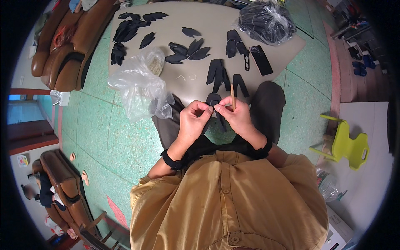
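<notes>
Over my lap, near the table's front edge, both hands hold a dark fabric-like piece (213, 97), with a strip hanging below it. My left hand (193, 122) pinches its left side between thumb and fingers. My right hand (238, 117) pinches the right side and also grips a thin wooden stick (233, 92) that points up. The fingertips hide part of the piece. Just beyond my hands lie folded dark strips (216, 71) and a smaller V-shaped strip (239, 84).
On the beige table (208, 16) lie dark leaf-shaped pieces (129, 29), a clear bag with rubber bands (156, 62), a phone (261, 60), small snips (247, 63) and a full bag of dark pieces (266, 23). A green chair (350, 143) stands right, brown sofas (68, 50) left.
</notes>
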`<state>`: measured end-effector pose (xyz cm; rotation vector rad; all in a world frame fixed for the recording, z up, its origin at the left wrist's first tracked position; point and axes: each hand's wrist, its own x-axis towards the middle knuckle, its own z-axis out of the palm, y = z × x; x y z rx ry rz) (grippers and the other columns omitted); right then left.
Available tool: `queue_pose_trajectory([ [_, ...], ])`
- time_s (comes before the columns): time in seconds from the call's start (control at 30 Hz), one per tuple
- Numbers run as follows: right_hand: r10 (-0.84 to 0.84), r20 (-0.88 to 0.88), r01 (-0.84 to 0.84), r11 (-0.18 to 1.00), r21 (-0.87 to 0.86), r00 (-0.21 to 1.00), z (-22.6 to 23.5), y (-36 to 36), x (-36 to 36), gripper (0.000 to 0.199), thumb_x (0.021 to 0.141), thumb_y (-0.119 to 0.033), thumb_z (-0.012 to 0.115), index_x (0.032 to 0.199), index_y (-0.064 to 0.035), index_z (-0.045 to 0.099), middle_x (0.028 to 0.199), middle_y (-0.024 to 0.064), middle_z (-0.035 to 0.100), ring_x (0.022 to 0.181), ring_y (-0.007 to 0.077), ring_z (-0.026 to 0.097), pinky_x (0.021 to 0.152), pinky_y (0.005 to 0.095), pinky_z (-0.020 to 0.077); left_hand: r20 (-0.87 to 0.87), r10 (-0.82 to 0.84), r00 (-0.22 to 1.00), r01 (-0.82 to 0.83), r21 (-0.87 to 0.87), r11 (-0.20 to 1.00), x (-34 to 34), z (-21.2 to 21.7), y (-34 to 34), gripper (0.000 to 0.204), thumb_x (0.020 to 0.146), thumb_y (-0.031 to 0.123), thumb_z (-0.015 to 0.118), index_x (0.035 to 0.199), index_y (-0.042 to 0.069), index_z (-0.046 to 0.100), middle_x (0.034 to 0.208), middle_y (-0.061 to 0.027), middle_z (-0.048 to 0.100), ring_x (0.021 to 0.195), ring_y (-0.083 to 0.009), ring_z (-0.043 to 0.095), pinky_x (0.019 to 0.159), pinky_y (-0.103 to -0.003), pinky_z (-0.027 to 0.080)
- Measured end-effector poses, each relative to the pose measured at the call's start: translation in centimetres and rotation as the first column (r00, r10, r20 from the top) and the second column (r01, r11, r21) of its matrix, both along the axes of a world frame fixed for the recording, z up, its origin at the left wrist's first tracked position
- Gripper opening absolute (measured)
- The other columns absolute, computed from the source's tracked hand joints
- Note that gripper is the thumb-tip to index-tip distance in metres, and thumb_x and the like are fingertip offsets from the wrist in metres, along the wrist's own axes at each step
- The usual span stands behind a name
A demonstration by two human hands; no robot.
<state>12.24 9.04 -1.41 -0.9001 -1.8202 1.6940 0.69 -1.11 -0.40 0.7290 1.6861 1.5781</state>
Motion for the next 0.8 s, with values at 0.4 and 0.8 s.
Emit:
queue_pose_trajectory([
  [0.4,-0.016,-0.045,0.015,1.0,-0.023,0.999,-0.6,-0.1,-0.7,0.017,0.074,-0.013,0.069,0.075,-0.0004,0.057,0.064,0.0067,0.06,0.056,0.0111,0.056,0.052,0.0255,0.0435,0.036,0.033,0.999,-0.033,0.003,0.999,0.1,-0.2,0.2,0.012,0.082,0.004,0.058,0.075,-0.003,0.05,0.066,-0.0057,0.06,0.062,-0.0078,0.058,0.059,-0.022,0.048],
  [0.8,-0.059,-0.022,0.06,0.997,0.044,0.998,-0.7,-0.2,-0.8,0.016,0.074,-0.009,0.066,0.07,0.0002,0.053,0.061,0.0088,0.059,0.054,0.0137,0.056,0.051,0.0274,0.0435,0.027,-0.01,1.0,0.011,-0.025,1.0,-0.3,-0.6,0.6,0.013,0.08,0.005,0.06,0.074,-0.003,0.051,0.066,-0.0045,0.06,0.062,-0.0067,0.056,0.058,-0.021,0.046],
])
